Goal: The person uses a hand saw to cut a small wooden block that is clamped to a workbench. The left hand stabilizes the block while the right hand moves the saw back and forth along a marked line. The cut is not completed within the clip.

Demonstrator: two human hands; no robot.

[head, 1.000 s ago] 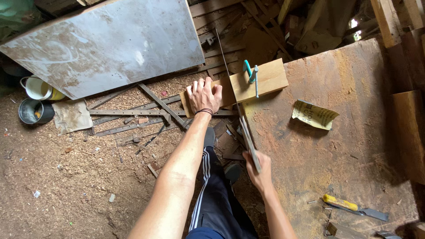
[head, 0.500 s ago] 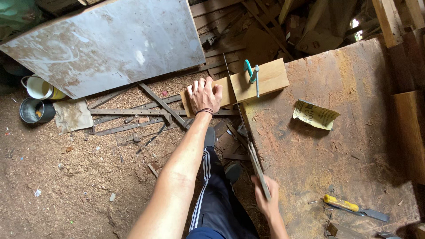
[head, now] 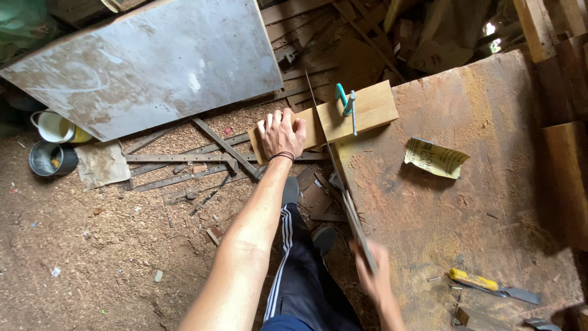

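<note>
My left hand [head: 282, 132] presses flat on the overhanging end of a wooden board [head: 367, 110]. A teal clamp [head: 346, 105] pins that board to the corner of the worn plywood bench [head: 465, 202]. My right hand [head: 375, 276] grips the handle of a handsaw [head: 340, 178]. The saw's long thin blade runs up across the board beside the clamp. The right hand is blurred with motion near the bench's left edge.
A folded piece of yellow sandpaper [head: 436, 157] lies on the bench, and a yellow-handled chisel [head: 490, 285] sits near its front right. A big grey sheet [head: 147, 67] leans at the back. Metal strips [head: 196, 162] and two tins [head: 54, 144] sit on the sawdust floor.
My right hand has drawn the saw back toward me, from mid-frame down to the lower edge. The left hand and board have stayed put.
</note>
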